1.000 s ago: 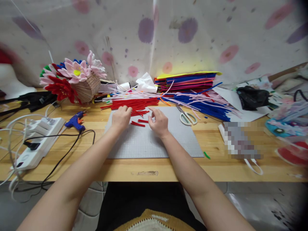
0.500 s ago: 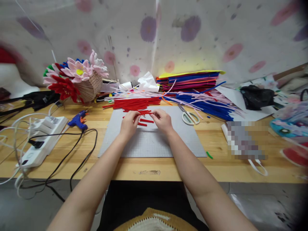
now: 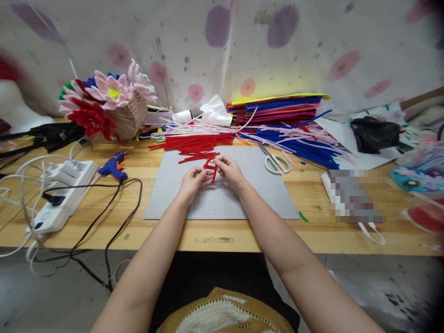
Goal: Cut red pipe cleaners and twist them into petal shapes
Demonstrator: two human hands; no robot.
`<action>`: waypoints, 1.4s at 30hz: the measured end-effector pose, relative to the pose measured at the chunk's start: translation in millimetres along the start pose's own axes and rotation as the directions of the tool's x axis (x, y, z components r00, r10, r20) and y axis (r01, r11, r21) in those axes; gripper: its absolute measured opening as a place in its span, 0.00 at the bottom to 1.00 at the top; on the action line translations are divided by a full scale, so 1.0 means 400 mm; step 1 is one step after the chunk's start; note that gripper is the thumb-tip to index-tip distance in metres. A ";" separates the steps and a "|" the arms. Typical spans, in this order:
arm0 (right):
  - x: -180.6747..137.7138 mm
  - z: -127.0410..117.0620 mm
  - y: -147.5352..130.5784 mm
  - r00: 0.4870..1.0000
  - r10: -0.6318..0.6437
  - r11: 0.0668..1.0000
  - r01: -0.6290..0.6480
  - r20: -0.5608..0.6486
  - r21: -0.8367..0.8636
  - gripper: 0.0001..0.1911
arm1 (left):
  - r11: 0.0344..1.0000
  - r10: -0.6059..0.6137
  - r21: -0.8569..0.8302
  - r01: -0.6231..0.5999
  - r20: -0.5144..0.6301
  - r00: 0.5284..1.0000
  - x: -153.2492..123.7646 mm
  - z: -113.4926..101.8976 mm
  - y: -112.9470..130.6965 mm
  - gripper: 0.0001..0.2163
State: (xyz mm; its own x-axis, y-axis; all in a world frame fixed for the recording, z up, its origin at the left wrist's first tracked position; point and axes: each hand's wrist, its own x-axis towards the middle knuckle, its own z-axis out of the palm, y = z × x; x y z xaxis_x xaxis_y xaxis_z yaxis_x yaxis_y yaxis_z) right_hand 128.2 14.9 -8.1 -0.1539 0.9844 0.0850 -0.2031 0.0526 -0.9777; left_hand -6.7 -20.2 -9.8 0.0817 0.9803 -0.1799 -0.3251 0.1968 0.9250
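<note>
My left hand (image 3: 194, 181) pinches short red pipe cleaner pieces, its fingertips close to those of my right hand (image 3: 229, 171). The right fingers are also closed on red pipe cleaner (image 3: 214, 175), and one piece points down between the two hands. How many pieces each hand holds is hard to make out. Both hands are over the upper middle of a grey cutting mat (image 3: 263, 199). Just beyond them, a heap of red pipe cleaners (image 3: 197, 142) spreads across the mat's far edge.
Scissors (image 3: 276, 164) lie at the mat's right, near blue pipe cleaners (image 3: 308, 150). On the left are a blue glue gun (image 3: 116, 167), a white power strip (image 3: 65, 199) and loose cables. A basket of fuzzy flowers (image 3: 130, 118) stands behind. A pixelated object (image 3: 357, 196) lies right.
My hands have come closer together and slightly towards me. The red piece stretched sideways between them now gives way to pieces at angles, one pointing down. The view has tilted a little.
</note>
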 end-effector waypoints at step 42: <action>0.008 -0.014 0.019 0.921 0.162 0.897 -0.287 0.353 0.335 0.18 | 0.924 -0.285 -0.196 0.329 0.219 0.933 0.007 0.006 0.027 0.02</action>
State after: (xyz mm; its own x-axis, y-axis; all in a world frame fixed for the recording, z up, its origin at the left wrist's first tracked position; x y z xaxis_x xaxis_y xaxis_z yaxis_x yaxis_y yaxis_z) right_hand 131.7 19.7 -16.4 -0.5164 0.8562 -0.0128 -0.4625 -0.2915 -0.8373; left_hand -7.8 -15.4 0.6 0.3753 0.8548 -0.3584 -0.4584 0.5073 0.7298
